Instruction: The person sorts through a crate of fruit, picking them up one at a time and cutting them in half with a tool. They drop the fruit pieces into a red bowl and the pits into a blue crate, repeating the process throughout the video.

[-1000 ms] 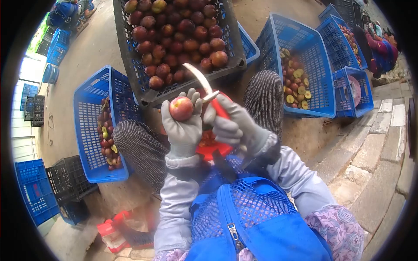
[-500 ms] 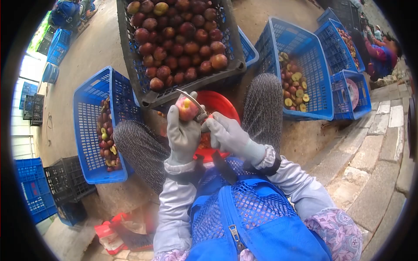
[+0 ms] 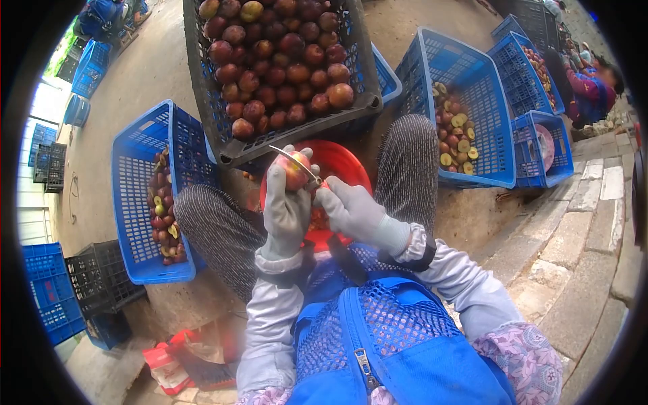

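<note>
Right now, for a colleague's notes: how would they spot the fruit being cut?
Find the big dark crate heaped with whole fruit, then the red bowl just below it. In front of the bowl the gloved left hand holds one fruit, the only one with a knife across it.

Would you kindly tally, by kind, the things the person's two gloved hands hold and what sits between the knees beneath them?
fruit in the left hand: 1
knife in the right hand: 1
red basin between the knees: 1
Total: 3
</note>
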Tool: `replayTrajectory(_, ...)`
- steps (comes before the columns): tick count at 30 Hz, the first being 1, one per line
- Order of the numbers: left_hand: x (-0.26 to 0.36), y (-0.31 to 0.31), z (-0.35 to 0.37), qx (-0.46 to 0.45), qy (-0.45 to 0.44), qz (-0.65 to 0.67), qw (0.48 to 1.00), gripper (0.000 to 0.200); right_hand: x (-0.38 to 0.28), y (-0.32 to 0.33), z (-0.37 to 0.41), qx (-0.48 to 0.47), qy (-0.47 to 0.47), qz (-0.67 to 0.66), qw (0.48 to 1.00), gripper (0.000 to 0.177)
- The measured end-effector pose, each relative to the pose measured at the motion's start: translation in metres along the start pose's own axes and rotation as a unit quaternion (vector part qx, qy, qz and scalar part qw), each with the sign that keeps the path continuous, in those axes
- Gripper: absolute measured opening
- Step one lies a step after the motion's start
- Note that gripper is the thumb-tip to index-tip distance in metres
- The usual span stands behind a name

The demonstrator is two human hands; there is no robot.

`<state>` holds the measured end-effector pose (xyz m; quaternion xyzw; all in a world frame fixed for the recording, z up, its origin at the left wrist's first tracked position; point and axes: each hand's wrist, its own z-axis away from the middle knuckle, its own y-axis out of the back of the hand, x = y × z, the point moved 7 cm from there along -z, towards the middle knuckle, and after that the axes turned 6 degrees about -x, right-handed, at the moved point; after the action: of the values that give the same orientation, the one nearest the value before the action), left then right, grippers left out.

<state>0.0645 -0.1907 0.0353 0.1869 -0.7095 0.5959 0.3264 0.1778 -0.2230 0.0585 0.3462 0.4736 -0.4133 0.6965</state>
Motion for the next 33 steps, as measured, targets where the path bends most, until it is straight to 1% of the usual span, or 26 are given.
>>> replayTrajectory(1,0.001,0.000,0.001,-0.006,-0.008,-0.024,1.000,0.050,0.002,-0.001,0.000,-0.001,0.018,0.014,1.000,0.029)
replayTrajectory(4,-0.003,-0.002,0.003,0.016,0.022,-0.020,0.999,0.050,0.006,0.002,-0.001,0.049,0.068,0.092,0.992,0.027)
replayTrajectory(8,0.000,-0.021,0.002,0.074,0.056,0.073,0.993,0.055,0.004,-0.005,0.004,0.078,0.103,0.069,0.989,0.024)
replayTrajectory(9,-0.005,-0.020,0.001,0.060,0.083,0.118,0.988,0.061,0.004,-0.006,0.003,0.077,0.107,0.068,0.989,0.024)
replayTrajectory(12,-0.011,-0.022,0.002,0.076,0.160,0.140,0.974,0.064,0.005,-0.003,0.004,0.090,0.104,0.073,0.988,0.025)
replayTrajectory(13,-0.009,-0.024,0.003,0.070,0.156,0.104,0.980,0.061,0.006,-0.002,0.005,0.095,0.102,0.075,0.987,0.026)
replayTrajectory(16,-0.005,-0.018,0.005,0.051,0.137,-0.036,0.989,0.056,0.014,0.001,0.005,0.036,0.038,0.044,0.998,0.030)
replayTrajectory(17,0.001,-0.021,0.003,0.041,0.134,-0.088,0.986,0.049,0.014,0.002,0.005,0.020,0.040,0.012,0.999,0.031)
replayTrajectory(19,0.003,-0.016,0.002,0.030,0.158,-0.190,0.969,0.046,0.013,0.003,0.006,-0.013,0.044,-0.052,0.998,0.033)
replayTrajectory(20,0.005,-0.014,0.001,0.025,0.169,-0.241,0.955,0.045,0.015,0.004,0.006,-0.025,0.038,-0.054,0.998,0.033)
replayTrajectory(21,0.005,-0.014,0.001,0.013,0.180,-0.261,0.948,0.045,0.017,0.004,0.006,-0.036,0.031,-0.055,0.997,0.033)
replayTrajectory(24,0.008,-0.029,0.002,0.051,0.156,-0.131,0.978,0.045,0.023,0.001,0.006,-0.049,0.008,-0.056,0.997,0.033)
replayTrajectory(25,0.002,-0.029,0.005,0.052,0.173,-0.075,0.981,0.045,0.025,-0.001,0.006,-0.050,0.001,-0.056,0.997,0.033)
replayTrajectory(27,-0.010,-0.027,0.011,0.053,0.204,0.038,0.977,0.045,0.027,0.000,0.002,-0.004,0.069,-0.037,0.997,0.033)
replayTrajectory(28,-0.009,-0.027,0.012,0.049,0.203,0.000,0.978,0.044,0.029,0.000,0.002,0.019,0.099,-0.028,0.995,0.034)
replayTrajectory(30,-0.004,-0.026,0.013,0.041,0.199,-0.076,0.976,0.043,0.027,0.003,0.005,0.031,0.156,-0.001,0.987,0.033)
replayTrajectory(31,0.002,-0.026,0.011,0.029,0.207,-0.151,0.966,0.040,0.023,0.006,0.005,0.038,0.187,0.012,0.982,0.032)
replayTrajectory(33,0.003,-0.008,0.002,-0.004,0.238,-0.316,0.918,0.038,0.033,0.013,-0.003,-0.024,0.131,0.046,0.990,0.031)
